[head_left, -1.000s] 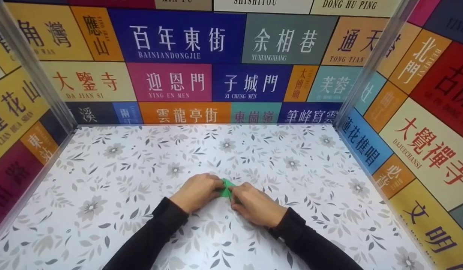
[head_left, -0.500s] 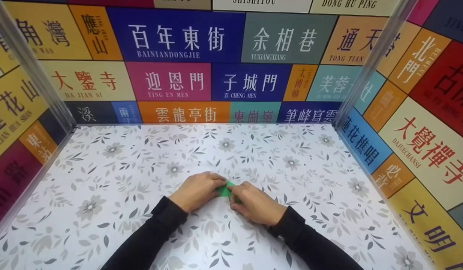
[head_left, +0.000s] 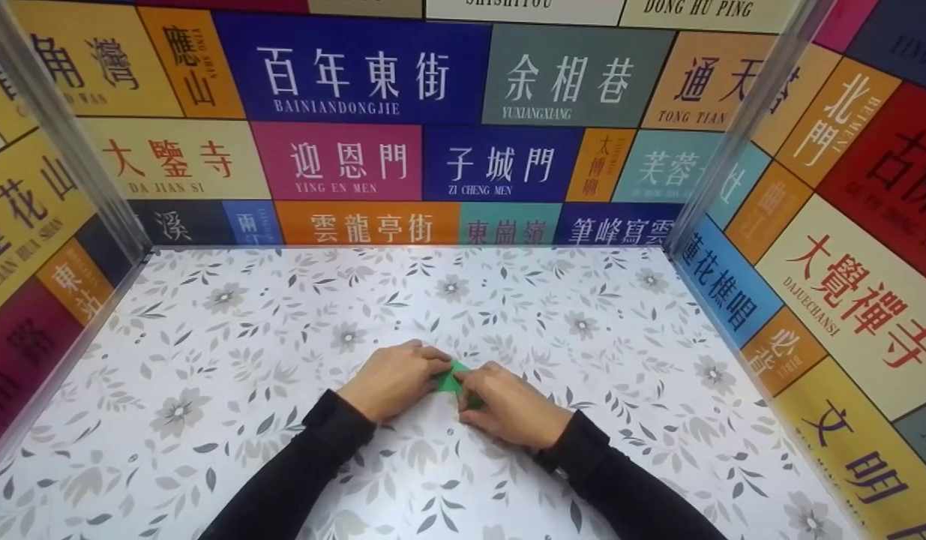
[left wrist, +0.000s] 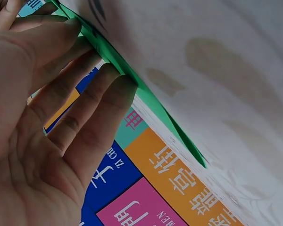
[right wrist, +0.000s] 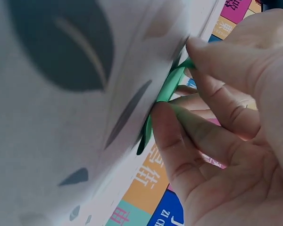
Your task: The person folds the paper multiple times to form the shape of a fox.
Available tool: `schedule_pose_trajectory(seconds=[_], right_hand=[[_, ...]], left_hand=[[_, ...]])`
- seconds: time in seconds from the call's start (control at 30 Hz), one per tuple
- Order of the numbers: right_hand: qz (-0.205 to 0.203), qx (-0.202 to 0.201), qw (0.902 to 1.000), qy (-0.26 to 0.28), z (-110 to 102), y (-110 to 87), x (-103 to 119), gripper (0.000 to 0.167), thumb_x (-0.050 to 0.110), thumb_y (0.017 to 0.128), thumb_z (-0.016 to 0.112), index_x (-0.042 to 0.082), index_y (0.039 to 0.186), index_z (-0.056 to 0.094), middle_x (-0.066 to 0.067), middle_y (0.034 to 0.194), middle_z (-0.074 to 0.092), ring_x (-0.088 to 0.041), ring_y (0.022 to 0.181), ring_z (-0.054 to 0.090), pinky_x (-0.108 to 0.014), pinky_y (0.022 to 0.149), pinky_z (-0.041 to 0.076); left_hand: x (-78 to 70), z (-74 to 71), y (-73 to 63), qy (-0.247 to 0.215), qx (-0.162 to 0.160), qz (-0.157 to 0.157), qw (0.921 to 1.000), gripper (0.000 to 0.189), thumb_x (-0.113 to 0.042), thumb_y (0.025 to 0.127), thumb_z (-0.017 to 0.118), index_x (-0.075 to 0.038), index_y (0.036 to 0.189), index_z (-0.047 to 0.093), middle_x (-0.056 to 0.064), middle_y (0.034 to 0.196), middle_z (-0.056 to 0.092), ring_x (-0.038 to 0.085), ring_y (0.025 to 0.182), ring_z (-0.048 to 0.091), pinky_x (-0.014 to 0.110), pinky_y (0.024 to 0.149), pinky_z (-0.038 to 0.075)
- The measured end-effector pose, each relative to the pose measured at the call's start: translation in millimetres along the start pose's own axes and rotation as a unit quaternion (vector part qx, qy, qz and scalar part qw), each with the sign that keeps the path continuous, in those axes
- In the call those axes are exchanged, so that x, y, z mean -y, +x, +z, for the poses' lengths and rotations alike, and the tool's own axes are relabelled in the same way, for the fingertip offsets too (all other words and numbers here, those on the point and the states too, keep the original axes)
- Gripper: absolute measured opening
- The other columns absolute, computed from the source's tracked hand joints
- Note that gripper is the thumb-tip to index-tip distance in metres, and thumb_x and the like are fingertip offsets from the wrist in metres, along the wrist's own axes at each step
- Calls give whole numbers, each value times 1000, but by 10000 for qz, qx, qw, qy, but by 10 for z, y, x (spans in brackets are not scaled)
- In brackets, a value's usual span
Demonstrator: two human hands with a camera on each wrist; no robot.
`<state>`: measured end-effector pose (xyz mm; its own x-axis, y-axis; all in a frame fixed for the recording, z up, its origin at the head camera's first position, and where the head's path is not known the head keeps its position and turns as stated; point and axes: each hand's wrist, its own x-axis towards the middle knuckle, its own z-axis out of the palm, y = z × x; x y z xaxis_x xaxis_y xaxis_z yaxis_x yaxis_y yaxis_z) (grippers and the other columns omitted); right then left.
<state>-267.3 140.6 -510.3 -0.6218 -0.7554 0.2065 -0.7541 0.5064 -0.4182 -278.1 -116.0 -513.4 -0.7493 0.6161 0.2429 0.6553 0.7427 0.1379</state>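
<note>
A small piece of folded green paper [head_left: 449, 382] lies on the flower-patterned tabletop, mostly covered by both hands. My left hand [head_left: 399, 381] presses its left part; in the left wrist view the long, nearly straight fingers [left wrist: 122, 92] rest with their tips along the paper strip [left wrist: 155, 109]. At the right end, my right hand [head_left: 513, 405] pinches the paper with thumb and bent fingers. Up close in the right wrist view, the thumb [right wrist: 217, 59] sits at one end of the narrow green layers [right wrist: 169, 88], and a fingertip touches them lower down.
The white tabletop [head_left: 283, 315] carries grey leaves and flowers. Panels of coloured signs [head_left: 350, 71] stand along its back, left and right sides, joined by clear corner strips [head_left: 721, 124]. Black sleeves [head_left: 283, 465] cover both forearms.
The raised fold seen on the green paper a second ago now looks flatter. My right thumb and fingers have shifted slightly; the left hand stays almost in place.
</note>
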Motion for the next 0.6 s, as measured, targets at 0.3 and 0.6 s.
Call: schedule_pose_trajectory(seconds=[0.3, 0.6], right_hand=[[376, 132, 9959, 808, -218, 14, -49, 25, 22, 96, 98, 7, 113, 86, -4, 108, 89, -20, 99, 86, -39, 94, 71], [1144, -276, 9907, 680, -377, 101, -296, 6, 11, 103, 87, 8, 109, 89, -3, 102, 89, -13, 91, 81, -31, 87, 68]], left_hand=[[-2, 4, 10, -41, 47, -30, 10000, 28, -23, 111, 78, -15, 137, 86, 1, 143, 84, 30, 126, 79, 50, 100, 71], [-8, -8, 16, -66, 210, -113, 9997, 32, -20, 110, 78, -15, 142, 83, 2, 146, 83, 31, 127, 79, 52, 101, 70]])
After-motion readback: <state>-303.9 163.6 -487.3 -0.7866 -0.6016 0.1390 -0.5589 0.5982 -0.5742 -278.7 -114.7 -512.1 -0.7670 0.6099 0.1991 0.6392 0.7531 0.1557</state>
